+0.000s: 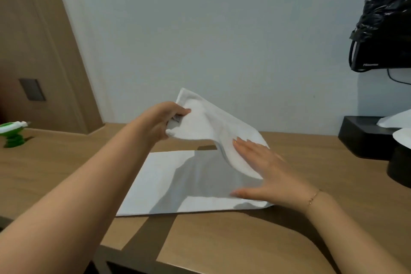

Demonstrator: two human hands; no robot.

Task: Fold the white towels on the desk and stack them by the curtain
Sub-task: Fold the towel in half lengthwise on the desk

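**One towel mid-fold, nothing stacked yet**

One white towel [178, 180] is all I've got going right now, and it's only partway there. My left hand [160, 121] has its fingers curled round a bunched corner of it, lifted off the desk [222, 249] up around 11 o'clock from the middle of the cloth. My right hand [260, 171] lies flat at about 3 o'clock, fingers straight and spread, thumb out, pressing the near-right edge so it doesn't slide while I bring the flap over.

As for progress, I'd say early. The lower layer lies flat as a neat rectangle with a crisp near edge, and the upper flap hangs in a soft curve between my two hands, not yet laid down. I can't see a curtain or any finished stack from here, so by my reckoning all the stacking is left to do.

Material-wise it's thin, plain white cloth with a stitched hem along the raised edge. It's floppy and drapes instead of holding shape, so it should crease easily. The desk is smooth wood-grain laminate, a bit slippery I'd guess.

Other stuff around: a green spray bottle [13, 131] way over at 9 o'clock, a black box [364, 138] with white paper or cloth on it at 3 o'clock, and a black plastic bag [387, 6] up at 1 o'clock
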